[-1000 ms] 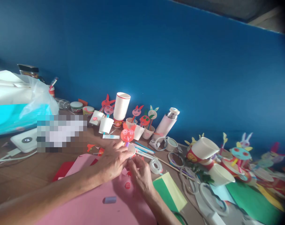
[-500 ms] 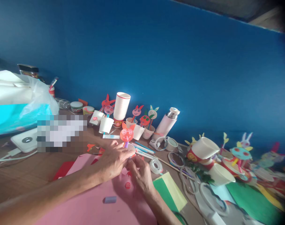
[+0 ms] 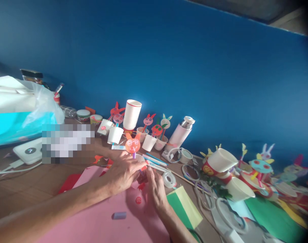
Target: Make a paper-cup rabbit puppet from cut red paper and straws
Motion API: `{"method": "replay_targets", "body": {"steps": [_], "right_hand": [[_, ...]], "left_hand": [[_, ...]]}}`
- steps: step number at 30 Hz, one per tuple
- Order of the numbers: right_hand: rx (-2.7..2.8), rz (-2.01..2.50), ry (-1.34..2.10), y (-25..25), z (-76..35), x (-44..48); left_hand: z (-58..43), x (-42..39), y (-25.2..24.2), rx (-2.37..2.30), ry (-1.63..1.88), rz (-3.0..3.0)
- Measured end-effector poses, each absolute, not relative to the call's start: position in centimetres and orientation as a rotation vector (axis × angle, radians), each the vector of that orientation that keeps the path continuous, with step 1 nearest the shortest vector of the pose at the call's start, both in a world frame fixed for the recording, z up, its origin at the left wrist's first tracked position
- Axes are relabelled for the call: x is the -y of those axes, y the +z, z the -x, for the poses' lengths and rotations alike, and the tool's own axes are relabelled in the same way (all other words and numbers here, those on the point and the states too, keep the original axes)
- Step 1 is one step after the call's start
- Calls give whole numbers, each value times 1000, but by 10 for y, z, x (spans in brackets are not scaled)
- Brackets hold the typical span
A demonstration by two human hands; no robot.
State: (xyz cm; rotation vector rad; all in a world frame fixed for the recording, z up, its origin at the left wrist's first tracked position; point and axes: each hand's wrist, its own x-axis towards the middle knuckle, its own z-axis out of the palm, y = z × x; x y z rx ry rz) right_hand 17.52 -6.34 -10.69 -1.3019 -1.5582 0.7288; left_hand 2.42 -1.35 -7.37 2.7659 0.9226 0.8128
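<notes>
My left hand (image 3: 125,170) is closed round a white paper cup (image 3: 139,158), mostly hidden behind the fingers. From the cup rises an orange paper rabbit face (image 3: 132,145) with ears, on a purple stick (image 3: 134,156). At the cup's right side, my right hand (image 3: 154,184) has its thumb and fingers pinched together, with a small red piece (image 3: 144,167) at the fingertips. Pink paper (image 3: 93,216) lies beneath both hands, with a red round cutout (image 3: 138,200) and a short purple-grey roll (image 3: 119,215) on it.
Behind stand other cups with rabbit faces (image 3: 116,135), a stack of paper cups (image 3: 132,114) and a pink thermos (image 3: 180,133). A tape roll (image 3: 169,180), a cutter knife (image 3: 156,166) and green paper (image 3: 180,202) lie to the right. At left are a power bank (image 3: 27,152) and plastic bag (image 3: 49,104).
The rabbit face has tilted and shifted slightly left and down with the cup. My right hand's fingers have moved up along the cup's side, and a red piece now shows there.
</notes>
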Motion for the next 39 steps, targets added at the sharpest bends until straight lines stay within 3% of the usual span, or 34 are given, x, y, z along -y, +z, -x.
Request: {"method": "replay_targets", "body": {"steps": [15,39], "right_hand": [[1627,1414,708,-109,-172,60],[1532,1372,728,-99,-179,58]], "left_hand": [[-23,18,-66,-947,616,-2818],[-21,11,-70,-946,671,-2918]]}}
